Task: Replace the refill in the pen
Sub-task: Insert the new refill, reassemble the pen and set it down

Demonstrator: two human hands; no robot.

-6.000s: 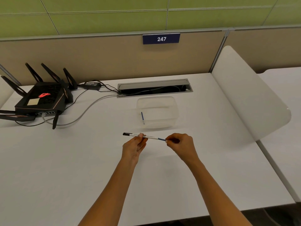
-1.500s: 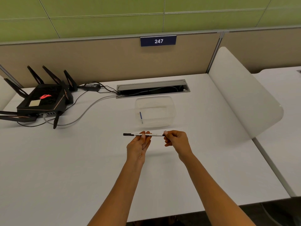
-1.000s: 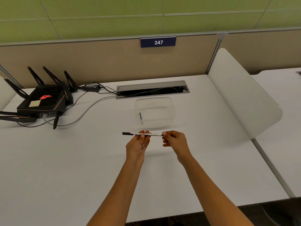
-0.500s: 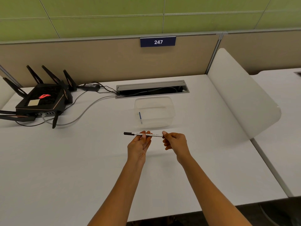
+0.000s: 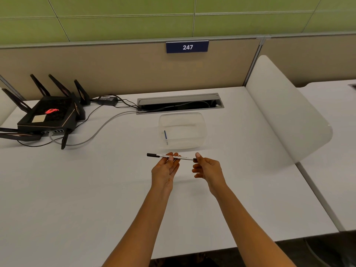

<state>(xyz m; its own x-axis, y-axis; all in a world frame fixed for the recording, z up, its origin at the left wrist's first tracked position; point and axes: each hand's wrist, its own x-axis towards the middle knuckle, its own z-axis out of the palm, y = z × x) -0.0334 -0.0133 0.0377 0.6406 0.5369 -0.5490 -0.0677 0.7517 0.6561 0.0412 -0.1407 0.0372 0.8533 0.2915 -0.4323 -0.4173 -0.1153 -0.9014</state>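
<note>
head view: since half a second ago little has changed. the pen is held level above the desk as before, black cap to the left. the right hand has loosened a little: its lower fingers now spread away from the palm, while thumb and forefinger stay pinched on the pen's right end. the left hand still clamps the barrel near its middle between thumb and fingertips. six seconds ago a blue stretch showed at the pen's right end beside the right hand; now no blue shows there, only a dark tip at the fingers.

counted: one pen, held by both hands, just near of the tub. one clear tub, on the desk beyond the hands, with one blue-and-clear refill lying inside at its left side. one black router at far left, with several upright antennas. one power brick behind it, cables running into one open cable slot at the far edge. one blue sign reading 247 on the partition. one white divider at the right.
</note>
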